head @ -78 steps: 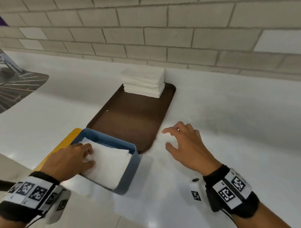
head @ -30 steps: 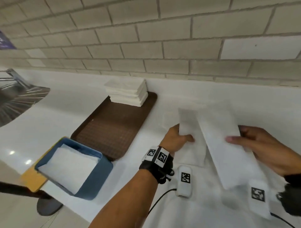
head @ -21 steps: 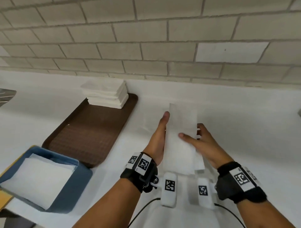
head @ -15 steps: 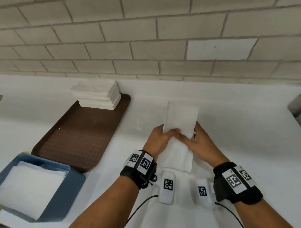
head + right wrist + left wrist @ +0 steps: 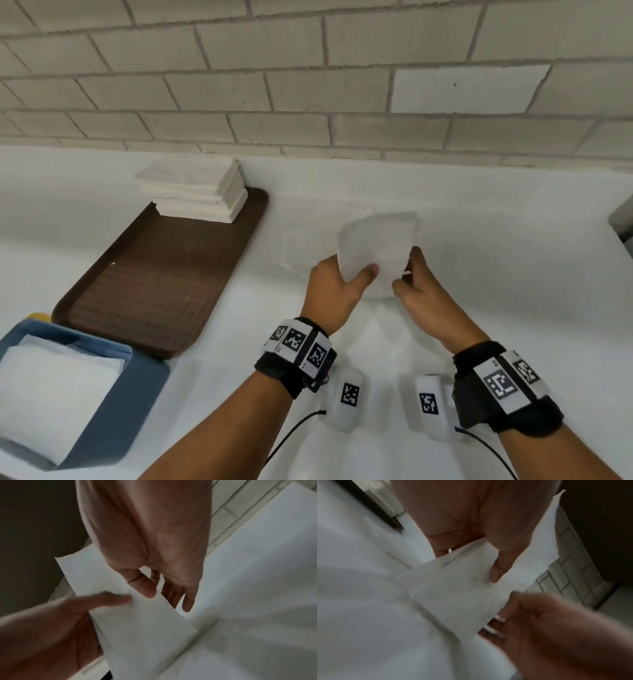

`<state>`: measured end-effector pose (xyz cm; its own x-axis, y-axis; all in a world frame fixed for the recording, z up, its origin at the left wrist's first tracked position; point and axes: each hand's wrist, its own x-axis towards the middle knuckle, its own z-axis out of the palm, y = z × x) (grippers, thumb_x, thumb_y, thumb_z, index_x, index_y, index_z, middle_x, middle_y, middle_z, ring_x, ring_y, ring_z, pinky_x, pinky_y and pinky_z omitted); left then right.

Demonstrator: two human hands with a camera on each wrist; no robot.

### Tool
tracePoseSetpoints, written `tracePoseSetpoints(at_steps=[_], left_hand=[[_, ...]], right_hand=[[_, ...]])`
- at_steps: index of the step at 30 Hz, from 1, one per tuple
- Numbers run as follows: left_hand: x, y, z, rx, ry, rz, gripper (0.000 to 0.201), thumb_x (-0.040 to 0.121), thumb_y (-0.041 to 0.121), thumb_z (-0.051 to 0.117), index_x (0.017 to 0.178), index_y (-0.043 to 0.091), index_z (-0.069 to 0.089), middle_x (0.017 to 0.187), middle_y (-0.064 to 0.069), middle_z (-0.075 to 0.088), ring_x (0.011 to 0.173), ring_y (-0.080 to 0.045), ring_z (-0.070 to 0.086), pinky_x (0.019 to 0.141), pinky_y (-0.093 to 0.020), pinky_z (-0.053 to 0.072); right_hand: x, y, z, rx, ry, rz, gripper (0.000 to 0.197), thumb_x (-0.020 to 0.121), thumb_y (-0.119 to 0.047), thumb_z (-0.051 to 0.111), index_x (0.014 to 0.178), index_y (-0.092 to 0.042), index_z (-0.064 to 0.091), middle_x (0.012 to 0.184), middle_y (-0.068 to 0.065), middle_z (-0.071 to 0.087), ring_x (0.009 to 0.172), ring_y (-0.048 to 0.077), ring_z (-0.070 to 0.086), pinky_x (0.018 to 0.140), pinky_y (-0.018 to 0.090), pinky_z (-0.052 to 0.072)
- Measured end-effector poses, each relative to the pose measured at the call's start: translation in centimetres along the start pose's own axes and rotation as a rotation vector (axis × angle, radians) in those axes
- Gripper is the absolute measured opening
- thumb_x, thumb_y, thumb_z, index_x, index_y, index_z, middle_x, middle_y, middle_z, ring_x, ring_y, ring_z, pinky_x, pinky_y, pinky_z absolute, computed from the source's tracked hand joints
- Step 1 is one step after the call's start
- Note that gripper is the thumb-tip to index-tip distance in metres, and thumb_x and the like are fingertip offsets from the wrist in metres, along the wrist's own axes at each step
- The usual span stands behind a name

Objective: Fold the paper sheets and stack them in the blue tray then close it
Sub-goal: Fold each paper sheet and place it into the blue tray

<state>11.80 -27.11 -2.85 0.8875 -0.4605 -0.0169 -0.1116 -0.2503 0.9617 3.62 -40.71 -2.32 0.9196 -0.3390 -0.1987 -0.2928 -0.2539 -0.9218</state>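
While both hands are up over the white counter [image 5: 479,274], the head view shows them sharing one folded paper sheet [image 5: 376,246]. The left hand [image 5: 332,294] has its thumb laid across the front of the sheet with the fingers tucked behind, so it's a pinch. The right hand [image 5: 424,301] grips the sheet's right edge, fingers curled in. Off to the left sits the blue tray [image 5: 137,387], lid off, with folded sheets [image 5: 51,387] already inside, a bit of yellow poking out behind it. Beside that is a brown tray [image 5: 164,281] with a stack of paper [image 5: 195,192] at its far end. Wristbands carry black-and-white square code tags, no readable words.

From the left wrist, the thumb [image 5: 503,555] presses flat on the paper sheet [image 5: 457,596], and the right hand [image 5: 556,635] pinches the lower corner, kinda blurry.

From the right wrist, the thumb [image 5: 144,585] sits on top of the paper sheet [image 5: 137,626], the fingers [image 5: 187,599] are underneath and loosely spread, and the left hand [image 5: 51,635] holds the other side.
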Motion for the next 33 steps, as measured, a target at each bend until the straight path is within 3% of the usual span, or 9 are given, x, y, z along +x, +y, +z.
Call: tracePoseSetpoints(at_steps=[4, 8, 10, 13, 16, 20, 26, 29, 33], left_hand=[[0.8, 2.5, -0.6, -0.304, 0.073, -0.082, 0.019, 0.088, 0.018, 0.078, 0.106, 0.015, 0.075, 0.104, -0.001, 0.079, 0.097, -0.015, 0.075, 0.091, -0.038, 0.06], [0.8, 3.8, -2.6, -0.481, 0.138, -0.134, 0.028, 0.083, 0.016, 0.081, 0.11, 0.011, 0.073, 0.109, -0.006, 0.078, 0.102, -0.024, 0.075, 0.095, -0.052, 0.058], [0.6, 4.4, -4.9, -0.467, 0.203, -0.129, 0.02, 0.083, 0.01, 0.08, 0.102, 0.014, 0.074, 0.104, -0.004, 0.079, 0.099, -0.023, 0.076, 0.095, -0.054, 0.058], [-0.8, 4.8, -10.0, -0.233, 0.206, -0.076, 0.019, 0.083, 0.012, 0.081, 0.1, 0.014, 0.076, 0.102, -0.006, 0.079, 0.098, -0.029, 0.075, 0.092, -0.052, 0.059], [-3.6, 4.6, -17.3, 0.024, 0.231, -0.037, 0.026, 0.08, 0.016, 0.082, 0.105, 0.019, 0.074, 0.1, 0.002, 0.079, 0.094, -0.017, 0.075, 0.081, -0.028, 0.06], [-8.4, 3.6, -27.9, 0.265, 0.365, -0.166, 0.03, 0.081, 0.018, 0.082, 0.108, 0.023, 0.071, 0.089, 0.006, 0.08, 0.08, -0.015, 0.075, 0.072, -0.027, 0.057], [-12.6, -1.3, -37.0, 0.796, 0.418, -0.39, 0.037, 0.089, 0.025, 0.075, 0.122, 0.027, 0.059, 0.094, -0.004, 0.074, 0.089, -0.028, 0.068, 0.074, -0.038, 0.053], [-13.5, -4.0, -38.9, 0.891, 0.341, -0.444, 0.043, 0.091, 0.023, 0.07, 0.129, 0.03, 0.052, 0.103, -0.007, 0.071, 0.087, -0.029, 0.066, 0.077, -0.039, 0.056], [-14.5, -5.5, -39.8, 0.899, 0.26, -0.397, 0.05, 0.09, 0.023, 0.072, 0.132, 0.032, 0.046, 0.094, 0.007, 0.06, 0.079, -0.024, 0.062, 0.071, -0.036, 0.055]], right_hand=[[-0.2, -1.2, -0.1, -0.041, 0.041, -0.028, 0.036, 0.099, -0.013, 0.048, 0.115, -0.045, 0.046, 0.1, -0.037, 0.055, 0.086, -0.02, 0.058, 0.072, 0.0, 0.042], [-0.3, -2.2, -0.6, -0.188, -0.021, -0.005, 0.055, 0.086, -0.041, 0.045, 0.14, -0.027, 0.046, 0.121, -0.008, 0.064, 0.109, 0.011, 0.06, 0.098, 0.031, 0.047], [-0.6, -2.8, -0.7, -0.265, -0.094, 0.035, 0.06, 0.091, -0.039, 0.042, 0.148, -0.023, 0.037, 0.122, 0.001, 0.063, 0.109, 0.019, 0.06, 0.099, 0.033, 0.045], [-1.2, -4.5, 0.8, -0.291, -0.169, -0.052, 0.044, 0.099, -0.025, 0.042, 0.143, -0.027, 0.041, 0.118, 0.007, 0.065, 0.104, 0.023, 0.062, 0.091, 0.029, 0.046], [-1.2, -6.7, 4.7, -0.265, -0.292, -0.186, 0.022, 0.096, -0.019, 0.049, 0.117, -0.025, 0.053, 0.104, -0.007, 0.066, 0.087, 0.013, 0.064, 0.072, 0.018, 0.05], [-1.4, -10.2, 12.6, -0.261, -0.471, -0.362, 0.02, 0.096, -0.022, 0.055, 0.115, -0.024, 0.05, 0.102, -0.01, 0.063, 0.075, 0.002, 0.058, 0.063, 0.016, 0.046], [-2.4, -14.9, 24.8, -0.448, -0.49, -0.613, 0.031, 0.093, -0.017, 0.056, 0.121, -0.023, 0.044, 0.1, -0.004, 0.061, 0.092, 0.017, 0.055, 0.095, 0.035, 0.036], [-3.1, -14.9, 29.1, -0.587, -0.462, -0.67, 0.036, 0.093, -0.017, 0.057, 0.126, -0.022, 0.042, 0.085, -0.004, 0.056, 0.084, 0.017, 0.052, 0.089, 0.034, 0.035], [-3.5, -13.7, 31.9, -0.797, -0.434, -0.729, 0.025, 0.089, -0.018, 0.059, 0.113, -0.019, 0.052, 0.091, -0.001, 0.064, 0.082, 0.017, 0.05, 0.079, 0.033, 0.029]])
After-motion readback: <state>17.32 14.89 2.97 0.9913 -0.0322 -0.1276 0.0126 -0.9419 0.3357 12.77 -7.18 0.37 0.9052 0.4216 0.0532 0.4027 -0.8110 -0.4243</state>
